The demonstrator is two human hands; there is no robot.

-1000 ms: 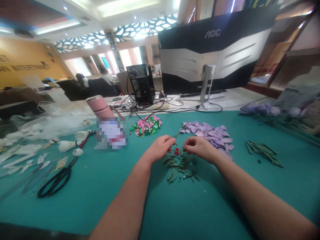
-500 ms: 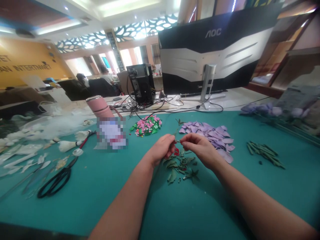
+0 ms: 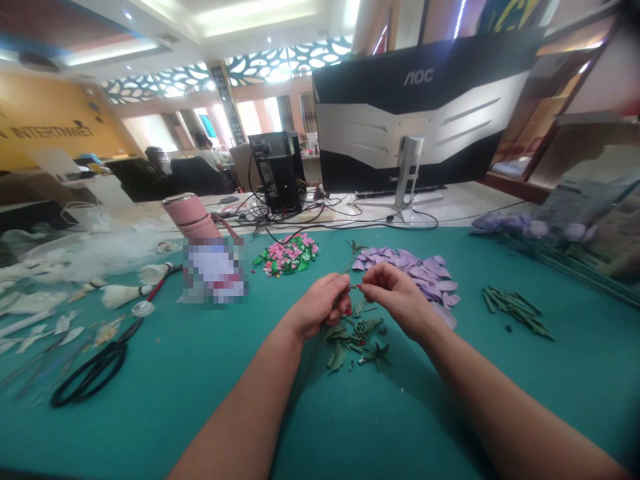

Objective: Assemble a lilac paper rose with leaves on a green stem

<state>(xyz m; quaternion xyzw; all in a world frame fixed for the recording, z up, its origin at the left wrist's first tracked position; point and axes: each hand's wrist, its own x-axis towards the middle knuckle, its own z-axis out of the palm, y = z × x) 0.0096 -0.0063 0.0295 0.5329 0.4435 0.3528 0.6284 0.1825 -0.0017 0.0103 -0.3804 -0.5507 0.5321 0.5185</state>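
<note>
From where I'm watching, my left hand [image 3: 320, 307] and right hand [image 3: 397, 297] are raised just above the worktop [image 3: 150, 413], which is covered in a teal mat. Both are curled, with the fingertips pinching a thin green stem [image 3: 356, 287] from either side. The stem has a red-tipped end at the pinch and rises to a small leafy sprig [image 3: 355, 247]. A red piece [image 3: 346, 311] shows just under my left hand, partly hidden.

Directly below my hands lies a loose scatter of dark green leaves [image 3: 345, 343], with a star-shaped green calyx [image 3: 379, 355] at its lower edge. Just beyond my right hand is a heap of lilac petals [image 3: 405, 273], and my right wrist is close to its edge. Further right lies a bundle of green strips [image 3: 513, 312]. Ahead and to the left sits a pile of pink and green pieces [image 3: 287, 255].

On the left are black-handled scissors [image 3: 90, 373], white feathers [image 3: 123, 295] and a pink flask [image 3: 190, 215]. Behind the mat stand an AOC monitor [image 3: 420, 113] and a computer tower [image 3: 277, 172].
</note>
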